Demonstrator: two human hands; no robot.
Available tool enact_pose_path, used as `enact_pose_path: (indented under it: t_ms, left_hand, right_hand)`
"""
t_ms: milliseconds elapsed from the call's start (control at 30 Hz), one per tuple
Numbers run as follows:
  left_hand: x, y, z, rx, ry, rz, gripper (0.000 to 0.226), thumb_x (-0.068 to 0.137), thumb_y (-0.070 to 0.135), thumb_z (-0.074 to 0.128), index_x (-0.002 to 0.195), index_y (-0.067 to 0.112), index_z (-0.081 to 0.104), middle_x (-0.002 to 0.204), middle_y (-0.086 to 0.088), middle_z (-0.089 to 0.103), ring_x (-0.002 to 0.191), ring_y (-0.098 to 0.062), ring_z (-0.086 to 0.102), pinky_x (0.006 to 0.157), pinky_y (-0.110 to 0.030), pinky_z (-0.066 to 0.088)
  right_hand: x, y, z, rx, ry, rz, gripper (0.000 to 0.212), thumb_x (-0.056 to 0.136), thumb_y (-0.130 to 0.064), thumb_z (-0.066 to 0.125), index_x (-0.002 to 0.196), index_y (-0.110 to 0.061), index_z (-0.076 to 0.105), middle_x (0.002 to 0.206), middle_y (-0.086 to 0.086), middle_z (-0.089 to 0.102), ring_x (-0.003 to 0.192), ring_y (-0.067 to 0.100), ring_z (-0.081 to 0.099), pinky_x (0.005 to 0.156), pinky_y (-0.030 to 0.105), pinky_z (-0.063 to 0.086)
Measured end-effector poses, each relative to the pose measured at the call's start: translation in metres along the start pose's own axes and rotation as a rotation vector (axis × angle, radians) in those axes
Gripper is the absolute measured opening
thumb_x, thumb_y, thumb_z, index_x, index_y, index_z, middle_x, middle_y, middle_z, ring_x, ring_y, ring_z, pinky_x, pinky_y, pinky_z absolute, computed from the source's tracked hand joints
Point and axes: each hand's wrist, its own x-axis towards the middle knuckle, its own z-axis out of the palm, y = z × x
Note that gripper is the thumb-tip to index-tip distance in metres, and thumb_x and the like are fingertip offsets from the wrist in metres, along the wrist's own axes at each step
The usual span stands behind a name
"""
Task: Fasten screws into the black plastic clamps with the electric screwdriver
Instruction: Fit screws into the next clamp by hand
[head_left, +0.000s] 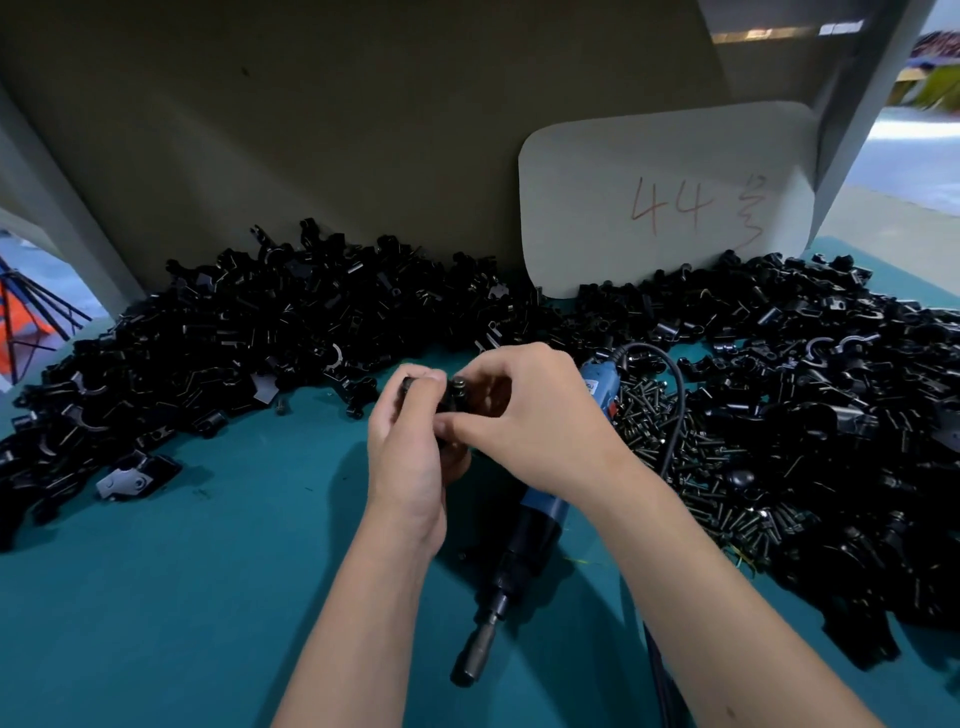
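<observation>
I see both hands pinching one small black plastic clamp (451, 402) — left hand (410, 447), right hand (535, 415) — above the blue-black electric screwdriver (524, 540).

Glossy black plastic clamps (249, 332) lie heaped on the matt, smooth teal tabletop (208, 571). Beside them on the tabletop, dark metal screws (691, 467) glint dully. The electric screwdriver (524, 535) has smooth blue and black plastic casing and a dull metal tip. Behind the heap stands a matt white card (665, 197).
</observation>
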Motion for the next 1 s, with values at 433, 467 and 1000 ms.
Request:
enact_pose_path:
  t_ms: [433, 467, 1000]
  left_hand:
    - [0.006, -0.001, 0.001, -0.451, -0.032, -0.224, 0.025, 0.101, 0.032, 0.062, 0.088, 0.020, 0.046, 0.067, 0.000, 0.044, 0.048, -0.007, 0.031, 0.038, -0.016, 0.026]
    - [0.005, -0.002, 0.001, -0.439, -0.029, -0.222, 0.024, 0.101, 0.030, 0.062, 0.087, 0.020, 0.046, 0.066, 0.000, 0.044, 0.048, -0.008, 0.032, 0.038, -0.017, 0.026]
    - [0.003, 0.001, -0.003, -0.294, -0.009, -0.325, 0.032, 0.097, 0.046, 0.063, 0.086, 0.022, 0.045, 0.058, 0.003, 0.039, 0.038, -0.007, 0.027, 0.031, -0.017, 0.023]
  right_hand:
    - [-0.011, 0.006, -0.023, -0.725, -0.124, 0.545, 0.092, 0.067, -0.085, 0.072, 0.113, -0.019, 0.025, 0.074, 0.000, 0.042, 0.068, 0.027, 0.049, 0.048, 0.032, 0.029]
    - [-0.010, 0.009, -0.019, -0.699, -0.108, 0.537, 0.095, 0.068, -0.082, 0.074, 0.121, -0.020, 0.026, 0.075, 0.000, 0.045, 0.066, 0.026, 0.050, 0.049, 0.032, 0.034]
    - [0.005, 0.041, -0.065, 0.881, 0.194, 0.547, 0.050, 0.061, -0.035, 0.094, 0.096, -0.009, 0.068, 0.082, 0.006, 0.077, 0.059, 0.017, 0.060, 0.060, 0.028, 0.056]
